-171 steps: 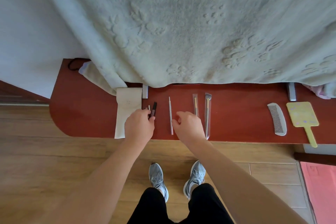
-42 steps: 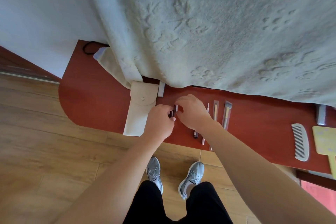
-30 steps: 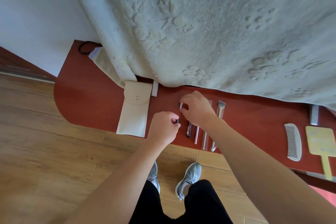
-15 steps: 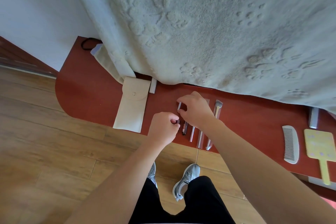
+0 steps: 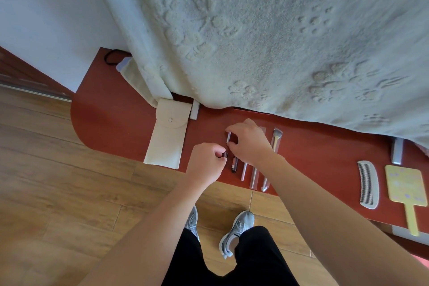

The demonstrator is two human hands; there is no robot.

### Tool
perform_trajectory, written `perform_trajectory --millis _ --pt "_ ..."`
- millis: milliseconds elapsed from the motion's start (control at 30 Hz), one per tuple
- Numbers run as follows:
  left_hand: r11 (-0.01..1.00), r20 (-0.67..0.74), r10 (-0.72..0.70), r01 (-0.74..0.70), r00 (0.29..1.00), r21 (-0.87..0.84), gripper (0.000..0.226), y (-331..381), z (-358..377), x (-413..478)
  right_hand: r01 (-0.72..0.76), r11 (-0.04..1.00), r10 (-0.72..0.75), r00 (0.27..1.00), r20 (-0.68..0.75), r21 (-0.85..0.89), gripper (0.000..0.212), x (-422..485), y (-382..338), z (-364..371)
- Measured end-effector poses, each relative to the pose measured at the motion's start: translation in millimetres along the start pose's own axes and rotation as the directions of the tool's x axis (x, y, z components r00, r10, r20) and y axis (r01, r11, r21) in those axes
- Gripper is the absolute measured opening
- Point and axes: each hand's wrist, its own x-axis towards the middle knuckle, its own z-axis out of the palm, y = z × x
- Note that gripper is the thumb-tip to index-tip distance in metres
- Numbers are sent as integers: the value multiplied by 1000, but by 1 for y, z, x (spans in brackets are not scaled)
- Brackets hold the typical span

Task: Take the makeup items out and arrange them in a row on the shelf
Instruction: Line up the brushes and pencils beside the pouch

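Observation:
A cream pouch (image 5: 167,134) lies flat on the red-brown shelf (image 5: 111,127). My left hand (image 5: 205,165) pinches the dark lower end of a thin makeup pencil (image 5: 228,138). My right hand (image 5: 249,141) pinches the pencil's pale upper end, and both hands hold it just over the shelf. To the right lie a dark pen (image 5: 234,166), a thin white stick (image 5: 243,170) and two sleeved brushes (image 5: 276,140) in a row. My right hand covers the upper parts of the pen, the stick and one brush.
A pale fleece blanket (image 5: 267,42) hangs over the back of the shelf. A white comb (image 5: 368,184) and a yellow hand mirror (image 5: 406,187) lie at the right end. A black hair tie (image 5: 111,58) sits at the far left corner. Wooden floor lies below.
Both hands have drawn the thin pencil a little further left, next to the dark pen. The camera has shifted slightly; the laid-out items have stayed put.

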Motion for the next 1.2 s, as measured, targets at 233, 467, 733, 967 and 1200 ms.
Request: perform_trajectory --millis 233,467,733,967,1200 --pt "1000 -12 -9 9 1000 -22 18 -3 -4 0 -27 998 31 998 -61 58 41 -2 1 -1" --pt "992 -119 -110 100 987 -81 29 -14 -48 2 -21 995 29 996 -82 96 45 2 -27 -13" --pt "983 -261 -165 181 951 36 30 -68 -110 17 -226 913 245 969 -14 339 52 8 -98 9" --pt "981 -189 -192 182 963 -69 16 -94 -118 30 -354 814 372 927 54 461 41 8 -130 42" --pt "930 -56 -294 272 954 -247 26 -101 -126 40 -388 761 443 896 20 520 21 14 -137 53"
